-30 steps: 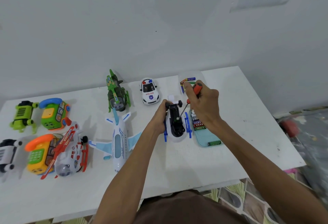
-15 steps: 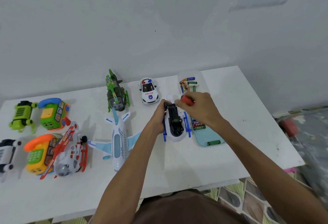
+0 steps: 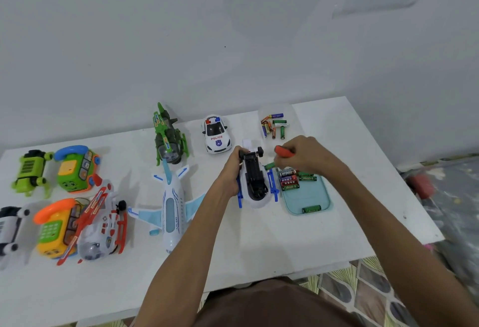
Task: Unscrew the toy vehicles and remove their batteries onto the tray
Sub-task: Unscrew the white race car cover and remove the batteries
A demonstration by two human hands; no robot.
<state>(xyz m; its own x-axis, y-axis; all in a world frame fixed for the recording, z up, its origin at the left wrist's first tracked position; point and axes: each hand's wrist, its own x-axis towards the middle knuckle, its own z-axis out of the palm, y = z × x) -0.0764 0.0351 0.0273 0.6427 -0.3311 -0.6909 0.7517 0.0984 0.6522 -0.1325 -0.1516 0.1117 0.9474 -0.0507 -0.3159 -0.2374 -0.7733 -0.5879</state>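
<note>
In the centre of the frame the white toy vehicle lay upside down on the table, black underside up & blue skids at both sides. The left hand gripped its left side, w/ fingers curled round the upper end near the wheels. The right hand, just to the right, was closed round the orange screwdriver. A green battery showed at its fingertips, betw. toy & tray, but I could not tell if it was pinched. The teal tray, just right of the toy, carried a cluster of batteries at its upper end.
</note>
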